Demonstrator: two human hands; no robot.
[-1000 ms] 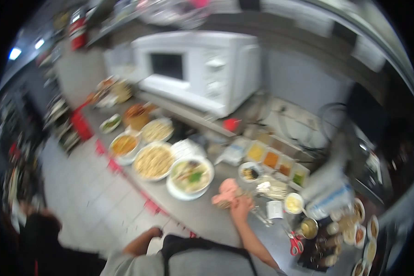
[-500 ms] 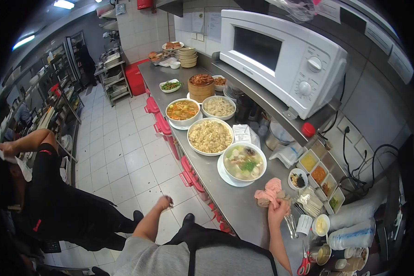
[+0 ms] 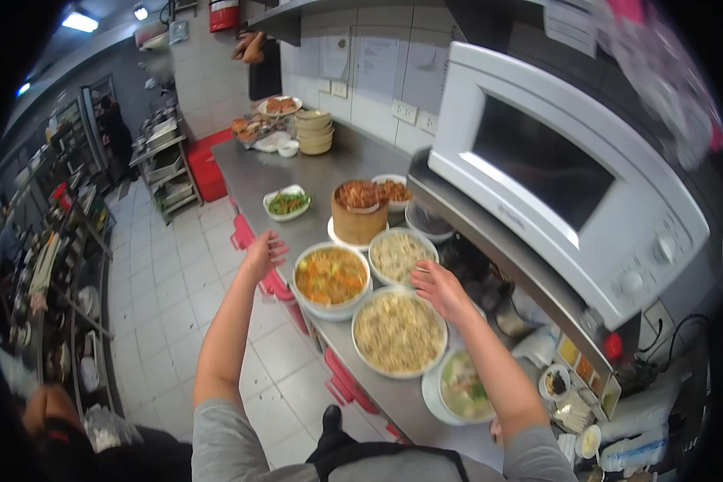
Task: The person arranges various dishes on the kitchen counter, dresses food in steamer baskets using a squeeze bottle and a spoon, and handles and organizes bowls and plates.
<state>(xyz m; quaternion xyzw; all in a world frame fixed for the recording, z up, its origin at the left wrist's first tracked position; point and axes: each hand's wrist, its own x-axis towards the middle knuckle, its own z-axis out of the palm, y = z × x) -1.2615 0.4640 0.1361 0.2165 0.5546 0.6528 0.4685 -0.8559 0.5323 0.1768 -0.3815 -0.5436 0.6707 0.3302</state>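
Note:
My left hand, empty with its fingers apart, is raised just left of the bowl of orange vegetable stew. My right hand is open over the right side of the rice bowls; whether it touches a rim I cannot tell. Beneath and beside it are a smaller bowl of fried rice and a larger bowl of fried rice. My right forearm partly covers a bowl of pale soup. Behind the stew stands a bamboo steamer topped with browned food. A dish of green vegetables lies farther left.
A white microwave sits on a shelf at the right. Stacked bowls and plated food stand at the counter's far end. Red bins line the counter's front. A co-worker's dark sleeve shows at lower left.
My right hand has let go of the pink cloth and moved forward to the rice bowls. The left has risen from beside my body to the stew bowl. The view has shifted toward the far counter.

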